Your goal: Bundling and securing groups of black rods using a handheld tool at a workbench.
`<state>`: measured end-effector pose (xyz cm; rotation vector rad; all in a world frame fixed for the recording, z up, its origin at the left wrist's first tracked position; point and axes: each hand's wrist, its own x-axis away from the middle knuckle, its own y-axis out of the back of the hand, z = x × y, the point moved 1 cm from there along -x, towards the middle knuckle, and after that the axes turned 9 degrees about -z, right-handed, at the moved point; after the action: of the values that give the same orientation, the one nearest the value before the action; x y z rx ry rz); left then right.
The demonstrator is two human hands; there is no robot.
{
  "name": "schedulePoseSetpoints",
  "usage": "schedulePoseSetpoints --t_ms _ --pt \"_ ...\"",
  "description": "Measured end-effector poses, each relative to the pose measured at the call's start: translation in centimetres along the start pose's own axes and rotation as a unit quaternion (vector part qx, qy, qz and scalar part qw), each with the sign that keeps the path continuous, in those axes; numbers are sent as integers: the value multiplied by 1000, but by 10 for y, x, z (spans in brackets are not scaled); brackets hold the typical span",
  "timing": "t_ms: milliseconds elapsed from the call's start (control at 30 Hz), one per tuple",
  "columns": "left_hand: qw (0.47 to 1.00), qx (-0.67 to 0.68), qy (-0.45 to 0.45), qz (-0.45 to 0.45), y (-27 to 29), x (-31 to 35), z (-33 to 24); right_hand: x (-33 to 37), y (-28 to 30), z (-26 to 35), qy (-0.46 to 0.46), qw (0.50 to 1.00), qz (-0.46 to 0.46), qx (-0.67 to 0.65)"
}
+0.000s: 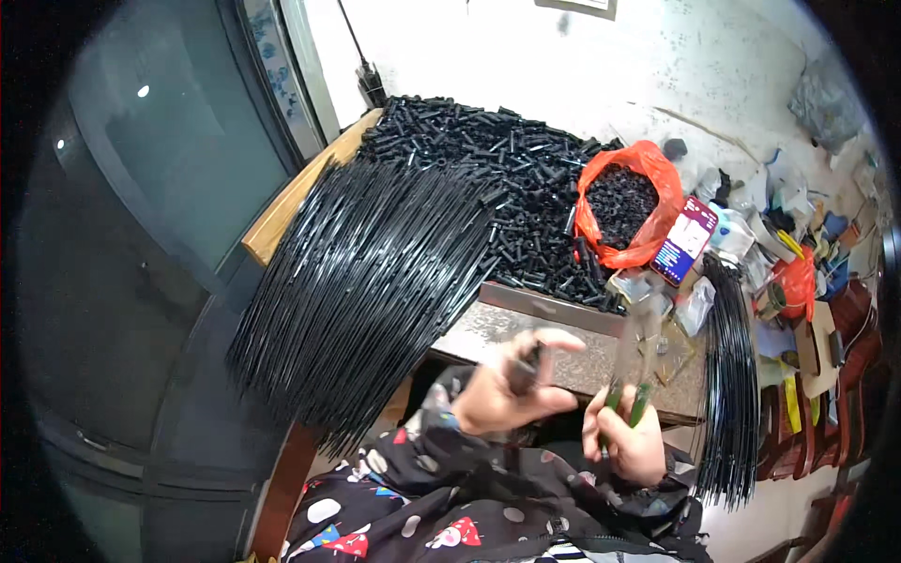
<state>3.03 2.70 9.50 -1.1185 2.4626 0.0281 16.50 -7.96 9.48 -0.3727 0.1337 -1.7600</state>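
Note:
In front of my body, my left hand has its thumb and forefinger spread, while its other fingers curl round a small black piece. The piece is blurred and looks like a short tube. Just to the right, my right hand is closed on the green handles of a pair of pliers. Their metal end points up and away, smeared by motion. Beyond my hands lies a large heap of short black tubes. Left of it, a wide bundle of long thin black rods hangs over the table's edge.
A red plastic bag holds small black rings, with a lit phone beside it. A low strip borders the heap above the tabletop. More black rods hang at the right. A wooden board edges the left side.

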Motion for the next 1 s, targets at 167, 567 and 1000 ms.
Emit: schedulePoseSetpoints --t_ms 167,567,1000 --pt "984 158 51 -57 15 3 -1 27 4 -3 -82 957 145 238" --pt "985 -77 63 -143 -8 9 -22 21 9 -2 -238 928 286 13" --pt "991 -93 -40 -92 -10 0 -13 25 -2 8 63 926 94 360"
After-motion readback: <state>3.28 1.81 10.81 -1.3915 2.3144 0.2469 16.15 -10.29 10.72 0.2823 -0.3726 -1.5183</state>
